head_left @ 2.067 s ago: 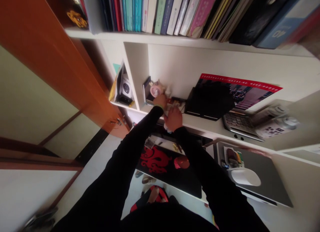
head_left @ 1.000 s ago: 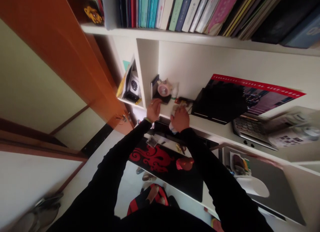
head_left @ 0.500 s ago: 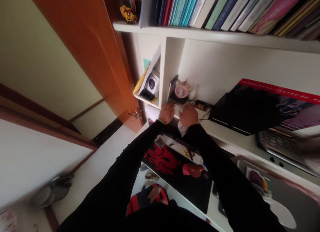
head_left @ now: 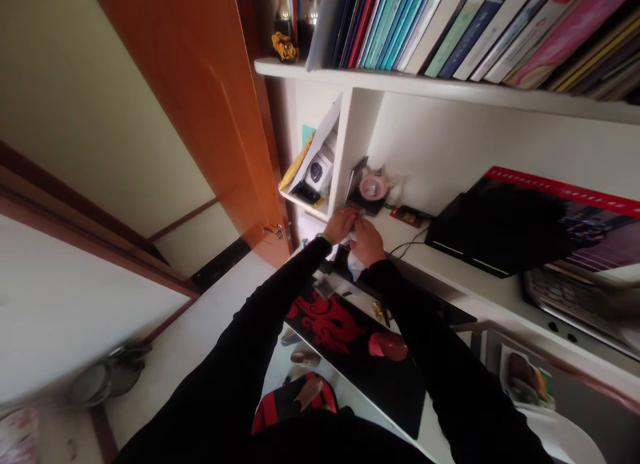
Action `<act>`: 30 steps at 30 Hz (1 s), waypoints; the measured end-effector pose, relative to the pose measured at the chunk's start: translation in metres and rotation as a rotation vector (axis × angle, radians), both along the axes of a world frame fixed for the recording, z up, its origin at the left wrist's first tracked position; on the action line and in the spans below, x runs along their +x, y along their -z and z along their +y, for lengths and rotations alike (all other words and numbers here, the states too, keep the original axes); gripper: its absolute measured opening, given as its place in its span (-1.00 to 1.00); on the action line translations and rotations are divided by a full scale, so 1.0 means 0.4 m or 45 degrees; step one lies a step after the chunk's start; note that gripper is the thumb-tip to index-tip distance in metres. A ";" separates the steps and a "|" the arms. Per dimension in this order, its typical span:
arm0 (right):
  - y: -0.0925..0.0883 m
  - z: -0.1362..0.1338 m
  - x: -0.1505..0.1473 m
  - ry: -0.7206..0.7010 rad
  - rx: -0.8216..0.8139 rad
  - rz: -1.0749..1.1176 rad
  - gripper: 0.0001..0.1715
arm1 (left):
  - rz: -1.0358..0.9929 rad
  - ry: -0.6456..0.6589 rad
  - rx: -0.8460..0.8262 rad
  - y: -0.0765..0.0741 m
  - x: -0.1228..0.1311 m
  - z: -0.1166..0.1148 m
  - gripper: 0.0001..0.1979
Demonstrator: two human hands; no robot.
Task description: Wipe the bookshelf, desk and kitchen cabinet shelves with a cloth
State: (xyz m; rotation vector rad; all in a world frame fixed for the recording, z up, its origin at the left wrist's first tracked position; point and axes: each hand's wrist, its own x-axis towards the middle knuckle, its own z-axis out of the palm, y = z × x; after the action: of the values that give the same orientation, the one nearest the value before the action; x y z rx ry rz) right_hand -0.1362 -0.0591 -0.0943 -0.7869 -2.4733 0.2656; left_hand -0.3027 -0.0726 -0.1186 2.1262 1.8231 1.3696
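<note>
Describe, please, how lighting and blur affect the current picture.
Head view: light is dim, and the left hand, right hand and pale cloth look soft; head view: the black sleeves lose almost all detail, the orange door carries a faint sheen, and the calculator near the right edge is smeared.

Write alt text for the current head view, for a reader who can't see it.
A person's left hand and right hand meet at the edge of a white shelf, the right holding a pale cloth. A round pink ornament sits behind them; books stand above and a black-and-red mat lies below.
</note>
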 end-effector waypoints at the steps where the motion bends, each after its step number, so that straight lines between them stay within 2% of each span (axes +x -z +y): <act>1: -0.001 0.000 0.004 -0.018 -0.019 0.013 -0.33 | -0.026 0.012 -0.004 -0.003 -0.003 0.000 -0.37; 10: 0.006 -0.002 0.033 -0.181 -0.177 0.161 -0.48 | -0.363 0.073 -0.044 -0.038 -0.003 -0.008 -0.42; 13: 0.009 0.014 0.020 -0.037 -0.188 0.296 -0.40 | -0.493 0.074 -0.009 -0.040 -0.001 -0.013 -0.38; 16: 0.014 0.025 -0.011 0.090 -0.151 0.239 -0.29 | -0.586 0.092 0.046 -0.031 0.006 -0.012 -0.32; 19: 0.018 0.027 -0.048 0.007 -0.102 0.095 -0.25 | -0.520 0.085 0.094 -0.018 0.013 -0.014 -0.25; 22: 0.018 0.027 -0.067 -0.032 -0.077 0.045 -0.34 | -0.369 0.076 0.150 -0.011 0.015 -0.029 -0.27; 25: 0.018 0.027 -0.058 -0.045 -0.071 0.046 -0.39 | -0.254 0.043 0.135 -0.013 0.016 -0.047 -0.37; 30: 0.017 0.023 -0.028 -0.113 -0.052 0.076 -0.36 | -0.223 -0.026 0.086 -0.018 0.024 -0.083 -0.47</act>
State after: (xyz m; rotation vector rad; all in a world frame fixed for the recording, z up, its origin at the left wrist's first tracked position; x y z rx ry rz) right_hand -0.1474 -0.0497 -0.1012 -0.6773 -2.4570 0.3676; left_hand -0.2932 -0.1057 -0.1115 1.9502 1.7613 1.5881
